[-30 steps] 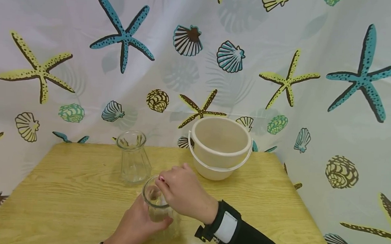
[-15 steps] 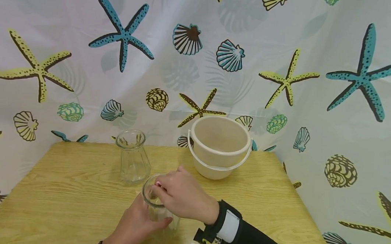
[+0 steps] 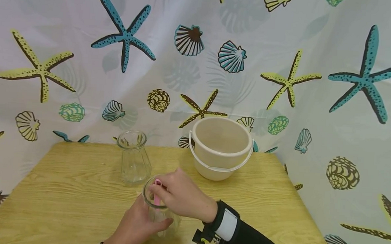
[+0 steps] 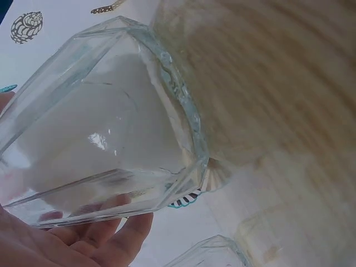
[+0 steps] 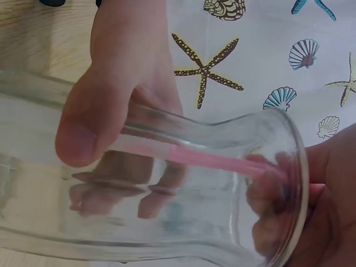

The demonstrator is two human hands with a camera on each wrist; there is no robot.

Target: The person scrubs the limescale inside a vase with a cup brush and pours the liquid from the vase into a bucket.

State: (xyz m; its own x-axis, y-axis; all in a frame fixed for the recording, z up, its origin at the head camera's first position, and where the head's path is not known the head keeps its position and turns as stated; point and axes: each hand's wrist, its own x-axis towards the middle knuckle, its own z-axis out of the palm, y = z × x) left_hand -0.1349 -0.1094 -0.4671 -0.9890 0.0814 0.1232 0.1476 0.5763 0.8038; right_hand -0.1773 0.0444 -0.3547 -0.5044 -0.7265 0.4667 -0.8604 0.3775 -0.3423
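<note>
A clear faceted glass vase (image 4: 105, 128) is tilted at the front middle of the table. My left hand (image 3: 135, 222) grips its side, the thumb across the near face. Over the mouth, my right hand (image 3: 188, 199) pinches the pink handle of a slim bottle brush (image 3: 157, 199). In the right wrist view the pink handle (image 5: 217, 162) runs down inside the vase, paler toward the base; its far end is blurred by the glass. A second glass vase (image 3: 135, 166) stands upright just behind, to the left.
A cream bucket (image 3: 213, 159) with a white handle stands at the back right of the wooden table (image 3: 69, 196). Behind and to the right hangs a white sheet (image 3: 198, 74) printed with shells and starfish.
The right hand's fingers have shifted slightly at the vase's mouth, and more of the pink handle shows there now. My left hand and the vase stay nearly where they were.
</note>
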